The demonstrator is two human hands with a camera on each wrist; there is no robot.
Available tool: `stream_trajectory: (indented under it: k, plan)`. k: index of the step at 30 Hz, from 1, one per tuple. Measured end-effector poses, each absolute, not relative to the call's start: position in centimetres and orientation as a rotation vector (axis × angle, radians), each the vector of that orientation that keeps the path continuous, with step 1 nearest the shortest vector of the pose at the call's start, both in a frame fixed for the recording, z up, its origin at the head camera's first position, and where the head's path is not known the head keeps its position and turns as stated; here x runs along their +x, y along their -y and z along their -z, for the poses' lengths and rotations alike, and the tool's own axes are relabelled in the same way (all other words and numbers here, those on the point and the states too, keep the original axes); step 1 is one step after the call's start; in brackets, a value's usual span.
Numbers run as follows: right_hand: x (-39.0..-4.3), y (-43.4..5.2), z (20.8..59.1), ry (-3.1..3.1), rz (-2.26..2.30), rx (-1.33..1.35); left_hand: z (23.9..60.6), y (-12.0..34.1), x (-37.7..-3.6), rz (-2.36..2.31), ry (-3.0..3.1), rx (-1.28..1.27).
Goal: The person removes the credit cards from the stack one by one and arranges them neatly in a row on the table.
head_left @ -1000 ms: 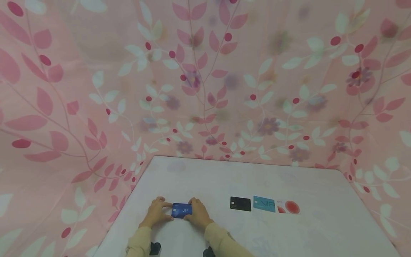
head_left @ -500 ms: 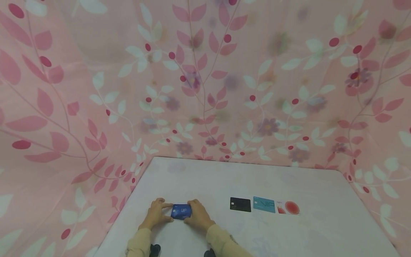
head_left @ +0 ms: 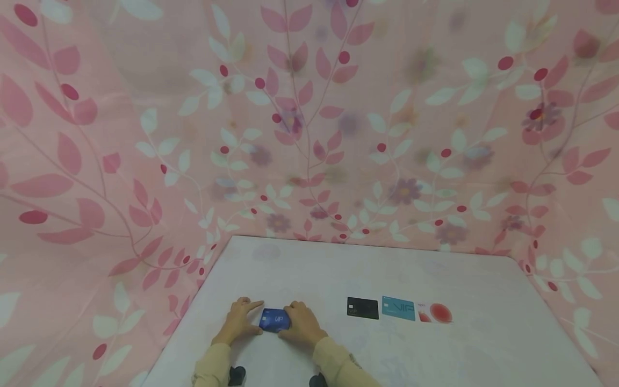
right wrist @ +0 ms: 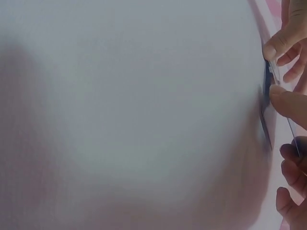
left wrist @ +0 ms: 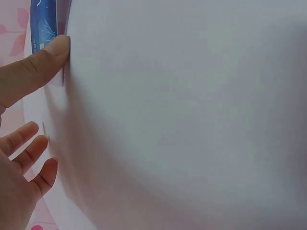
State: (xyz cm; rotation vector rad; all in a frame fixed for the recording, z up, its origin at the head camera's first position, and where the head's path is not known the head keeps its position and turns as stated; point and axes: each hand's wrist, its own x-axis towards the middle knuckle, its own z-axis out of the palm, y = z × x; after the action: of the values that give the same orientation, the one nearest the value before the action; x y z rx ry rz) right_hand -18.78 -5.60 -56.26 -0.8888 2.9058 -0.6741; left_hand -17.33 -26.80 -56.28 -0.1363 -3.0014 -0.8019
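A blue bank card (head_left: 275,320) with a chip and "VIP" lettering lies between the hands at the left of the table in the head view. My right hand (head_left: 303,322) grips its right end, thumb at the near edge and fingers at the far edge. My left hand (head_left: 239,321) is at the other end, its thumb at the near left corner and its index finger stretched out just beyond the far corner. In the left wrist view, the thumb (left wrist: 58,46) touches the edge of the card (left wrist: 44,24). Edge-on in the right wrist view, the card looks tilted.
To the right lie a black card (head_left: 362,308), a teal card (head_left: 398,308) and a white card with red circles (head_left: 435,313) in a row. They rest on a white-covered table (head_left: 367,269). Pink floral cloth (head_left: 309,134) hangs behind and at the sides.
My left index finger has lifted off the card's far left corner, while the thumb stays near. The right hand keeps its grip and the card has shifted slightly. The other cards lie still.
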Motion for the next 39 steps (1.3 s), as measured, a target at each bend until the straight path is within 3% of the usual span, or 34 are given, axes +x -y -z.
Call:
stream_trajectory:
  k: [20,39]
  plan:
    - [-19.5,3.6,53.4,-2.787,0.815,-1.027,51.3,25.9,-16.8,0.897,3.051,-0.303]
    - [-20.7,1.3,52.2,-2.601,1.304,-1.025,51.7,25.9,-16.9,1.404,2.815,-0.296]
